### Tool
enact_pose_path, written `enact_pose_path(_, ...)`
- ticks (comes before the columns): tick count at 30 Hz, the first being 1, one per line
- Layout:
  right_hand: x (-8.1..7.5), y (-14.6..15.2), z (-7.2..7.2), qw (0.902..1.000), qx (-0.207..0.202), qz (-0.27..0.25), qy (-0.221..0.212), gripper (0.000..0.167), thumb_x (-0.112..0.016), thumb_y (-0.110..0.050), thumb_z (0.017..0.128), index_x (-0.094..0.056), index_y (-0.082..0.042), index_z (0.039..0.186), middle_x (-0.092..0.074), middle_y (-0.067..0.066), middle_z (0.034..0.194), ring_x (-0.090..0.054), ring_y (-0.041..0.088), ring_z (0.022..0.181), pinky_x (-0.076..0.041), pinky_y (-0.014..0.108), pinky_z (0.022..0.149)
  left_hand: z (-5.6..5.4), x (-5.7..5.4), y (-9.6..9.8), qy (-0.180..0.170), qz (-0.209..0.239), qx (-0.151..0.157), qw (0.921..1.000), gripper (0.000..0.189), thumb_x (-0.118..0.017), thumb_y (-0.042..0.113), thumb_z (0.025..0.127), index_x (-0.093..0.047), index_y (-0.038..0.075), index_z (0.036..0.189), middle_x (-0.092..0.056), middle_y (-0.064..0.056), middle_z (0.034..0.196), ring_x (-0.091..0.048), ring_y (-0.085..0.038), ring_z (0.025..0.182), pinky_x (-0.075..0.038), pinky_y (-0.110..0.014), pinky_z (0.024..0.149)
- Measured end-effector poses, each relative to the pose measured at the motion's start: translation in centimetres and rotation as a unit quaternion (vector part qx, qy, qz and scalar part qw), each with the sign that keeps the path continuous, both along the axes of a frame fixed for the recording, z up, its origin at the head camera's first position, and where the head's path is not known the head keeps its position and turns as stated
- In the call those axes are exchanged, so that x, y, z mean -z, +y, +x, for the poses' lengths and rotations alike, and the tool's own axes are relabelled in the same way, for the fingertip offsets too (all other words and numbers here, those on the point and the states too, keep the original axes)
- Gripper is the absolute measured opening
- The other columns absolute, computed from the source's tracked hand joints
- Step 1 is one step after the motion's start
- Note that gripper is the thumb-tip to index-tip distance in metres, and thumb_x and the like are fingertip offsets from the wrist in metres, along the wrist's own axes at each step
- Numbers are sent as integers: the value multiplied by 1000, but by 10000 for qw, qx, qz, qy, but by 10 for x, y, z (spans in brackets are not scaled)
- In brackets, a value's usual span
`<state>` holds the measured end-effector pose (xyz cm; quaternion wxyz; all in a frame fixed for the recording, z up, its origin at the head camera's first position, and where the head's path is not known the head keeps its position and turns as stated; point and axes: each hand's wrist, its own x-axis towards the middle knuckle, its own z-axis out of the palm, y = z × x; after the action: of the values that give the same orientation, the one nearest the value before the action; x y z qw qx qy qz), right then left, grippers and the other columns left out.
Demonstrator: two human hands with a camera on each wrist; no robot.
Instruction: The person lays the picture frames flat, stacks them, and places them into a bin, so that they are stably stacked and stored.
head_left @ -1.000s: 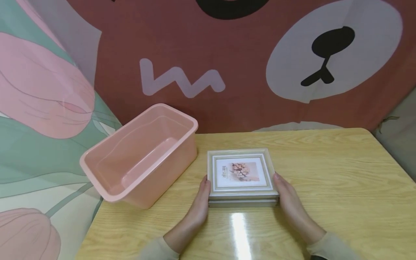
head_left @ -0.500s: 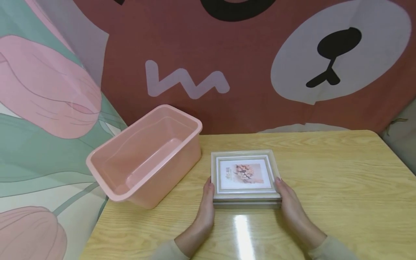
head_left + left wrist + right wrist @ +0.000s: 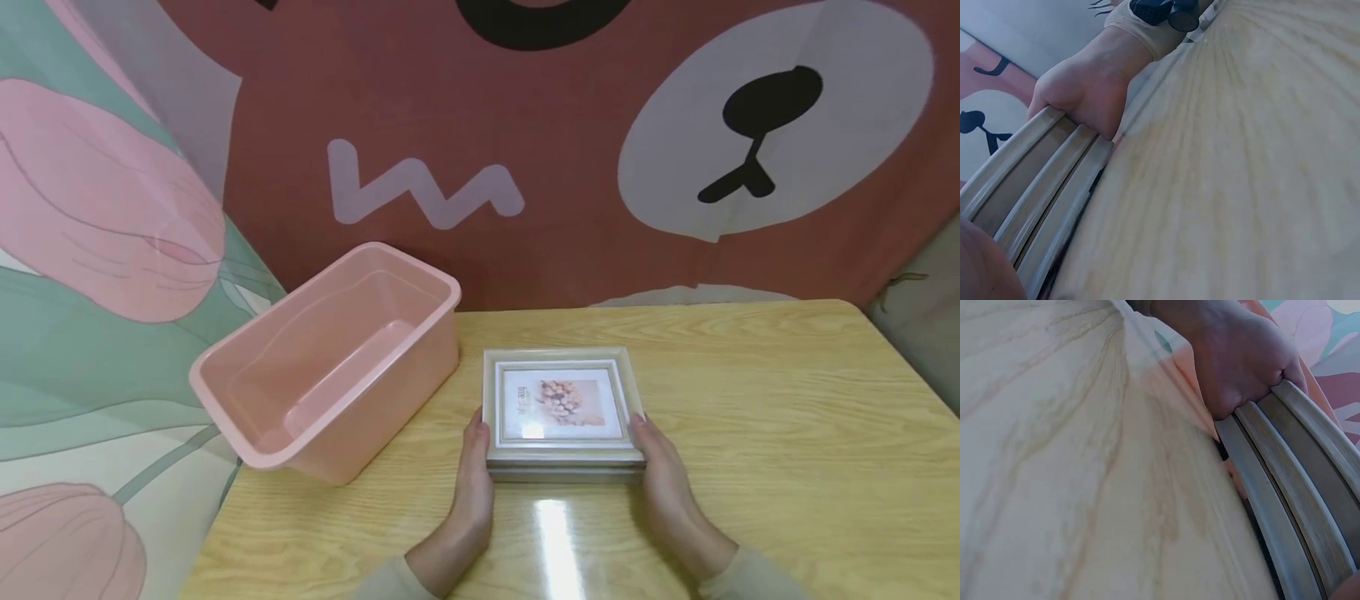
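In the head view a stack of picture frames lies on the table in front of me, pale with silvery edges. Its top one shows a printed flower picture under glass. My left hand grips the stack's left side and my right hand its right side, thumbs near the upper edges. From the left wrist, layered frame edges run between the two hands, close above the tabletop. The right wrist view shows the same layered edges, with my left hand at their far end. The fingers underneath are hidden.
A pink plastic tub stands at the left of the wooden table, with nothing seen inside it. Behind the table hangs a cloth with a bear print. A flower-printed cloth hangs at the left.
The head view has shifted slightly. Both hands keep hold of the picture frames, the upper one sitting a little differently over the lower edge. A bright reflection now shows on the glass.
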<state>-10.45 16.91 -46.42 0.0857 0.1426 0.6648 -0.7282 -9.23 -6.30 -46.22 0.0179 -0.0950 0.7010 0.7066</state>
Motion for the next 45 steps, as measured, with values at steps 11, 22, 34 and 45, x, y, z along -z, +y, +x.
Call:
enact_pose_path(11, -17, 0, 1, 9992, -32, -202, 341, 75, -31, -38, 117, 0, 4, 170, 6, 17, 181, 12, 34, 169, 11, 53, 137, -1, -16, -6, 227, -396, 135, 9989, 63, -29, 36, 117, -29, -1, 168, -27, -24, 176, -15, -47, 166, -6, -68, 134)
enact_pose_path(22, -31, 10, 3, 9957, -374, -380, 760, 70, -34, -36, 117, -13, 5, 170, -18, 23, 178, -15, 33, 166, -15, 46, 138, -16, -27, -33, 1007, -628, 878, 9890, 57, -49, 15, 113, -31, 6, 166, -52, -29, 155, -54, -41, 142, -48, -42, 120)
enact_pose_path(34, -31, 14, 4, 9899, -221, -440, 1330, 58, -46, -17, 115, -24, -27, 168, -41, 11, 148, -63, 9, 117, -60, 27, 87, -16, -40, -50, 920, -872, 1295, 9834, 53, -55, 20, 112, -43, 35, 162, -40, -11, 167, -59, -34, 131, -53, -38, 99)
enact_pose_path(45, -36, 12, 4, 9799, -375, -331, 1933, 59, -48, -8, 113, -30, -26, 166, -36, 16, 156, -63, 12, 121, -62, 31, 86, -17, -47, -55, 956, -741, 1303, 9841, 51, -56, 18, 112, -48, 27, 161, -43, -12, 165, -58, -34, 131, -59, -30, 87)
